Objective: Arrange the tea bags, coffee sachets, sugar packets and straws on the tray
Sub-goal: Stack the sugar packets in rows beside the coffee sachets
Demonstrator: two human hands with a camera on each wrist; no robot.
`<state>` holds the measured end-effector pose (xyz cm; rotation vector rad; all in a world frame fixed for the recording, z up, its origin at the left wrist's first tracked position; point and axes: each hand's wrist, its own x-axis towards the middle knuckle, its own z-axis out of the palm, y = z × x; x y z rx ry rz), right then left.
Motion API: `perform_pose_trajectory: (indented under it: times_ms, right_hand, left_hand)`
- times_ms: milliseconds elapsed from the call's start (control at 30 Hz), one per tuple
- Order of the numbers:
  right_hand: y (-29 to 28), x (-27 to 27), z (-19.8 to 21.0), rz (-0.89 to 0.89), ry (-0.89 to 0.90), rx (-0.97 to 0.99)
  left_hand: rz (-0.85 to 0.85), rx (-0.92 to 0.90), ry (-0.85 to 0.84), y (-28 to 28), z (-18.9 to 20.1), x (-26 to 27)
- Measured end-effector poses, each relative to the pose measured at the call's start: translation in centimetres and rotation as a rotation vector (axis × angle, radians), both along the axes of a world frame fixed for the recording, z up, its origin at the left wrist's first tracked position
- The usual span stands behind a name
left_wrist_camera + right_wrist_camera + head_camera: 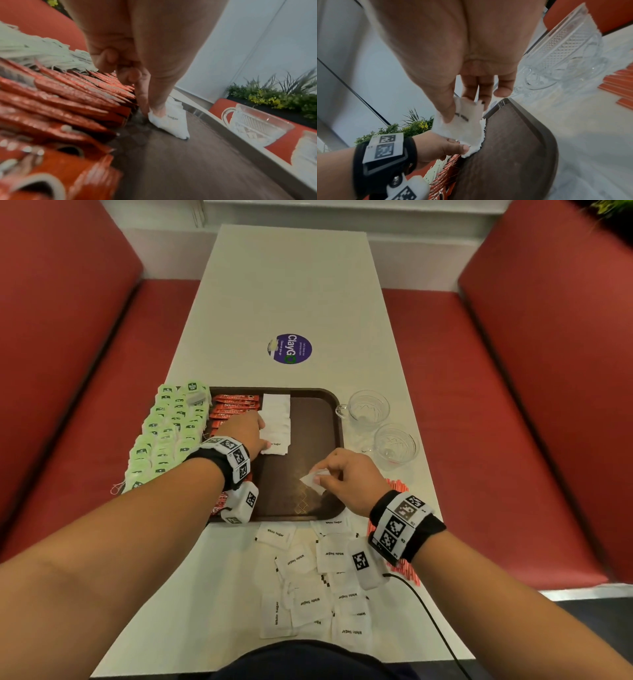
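Note:
On the brown tray [301, 422] lie green tea bags [164, 433] at the left, a row of red coffee sachets [233, 405] and a row of white sugar packets [277, 412]. My left hand [264, 434] is at the near end of the sugar row; its thumb and index finger pinch the edge of the nearest sugar packet [173, 121], which lies on the tray beside the sachets [68, 97]. My right hand [320, 475] pinches another sugar packet [311, 484] between thumb and fingers just above the tray's bare middle; it shows clearly in the right wrist view [465, 125].
Several loose sugar packets [308, 577] lie on the white table in front of the tray. Red straws [397, 486] lie right of the tray, partly hidden by my right wrist. Two glass cups [368, 407] [395, 445] stand beside the tray's right rim. Red benches flank the table.

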<state>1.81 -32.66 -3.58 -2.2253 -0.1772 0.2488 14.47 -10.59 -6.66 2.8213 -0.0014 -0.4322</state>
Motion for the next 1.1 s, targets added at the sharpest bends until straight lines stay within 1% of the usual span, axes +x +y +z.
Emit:
perform_pose_trajectory:
  times_ms: [100, 200, 267, 300, 400, 467, 500, 600, 667, 733, 800, 900, 967, 1100]
  right_hand:
    - [0.0, 0.1, 0.0, -0.068, 0.047, 0.012]
    - [0.0, 0.4, -0.3, -0.107, 0.068, 0.026]
    - [0.0, 0.6, -0.6, -0.123, 0.063, 0.017]
    - [0.0, 0.6, -0.6, -0.131, 0.071, 0.034]
    - [0.0, 0.6, -0.6, -0.128, 0.098, 0.042]
    - [0.1, 0.6, -0.7, -0.115, 0.090, 0.015]
    - [0.2, 0.7, -0.8, -0.111, 0.087, 0.009]
    - [0.5, 0.7, -0.9, -0.099, 0.099, 0.010]
    - [0.5, 0.4, -1.0, -0.073, 0.147, 0.015]
    - [0.2, 0.1, -1.4, -0.035, 0.189, -0.002]
    - [-0.4, -0.3, -1.7, 0.037, 0.194, -0.098]
    - [-1.4, -1.2, -1.4, 0.191, 0.217, -0.255]
    - [-1.9, -1.7, -1.1, 0.275, 0.240, -0.352]
    - [-2.6, -2.3, -1.0, 0.338, 0.279, -0.432]
  left_hand:
    - [0.001, 0.046, 0.016, -0.1, 0.1, 0.3]
    - [0.007, 0.035, -0.012, 0.1, 0.6, 0.0]
    - [-0.011, -0.031, -0.077, 0.1, 1.1, -0.7]
    - [-0.035, -0.097, -0.102, -0.1, 1.4, -1.3]
    - [-0.198, -0.336, -0.075, -0.8, 2.5, -3.9]
    - [-0.326, -0.409, -0.038, -1.3, 3.4, -5.8]
    - [-0.376, -0.411, -0.022, -1.4, 3.6, -6.4]
    - [-0.462, -0.364, -0.033, -1.5, 3.2, -6.7]
    - [-0.455, -0.311, -0.036, -1.2, 2.6, -6.2]
    - [-0.407, -0.212, -0.042, -0.6, 2.1, -5.2]
    - [-0.325, -0.089, -0.026, 0.1, 2.0, -4.0]
    - [-0.253, 0.060, 0.017, 0.8, 2.1, -2.1]
    - [-0.222, 0.084, 0.026, 0.9, 1.8, -1.2]
    - [-0.222, 0.111, 0.010, 0.5, 1.1, 0.2]
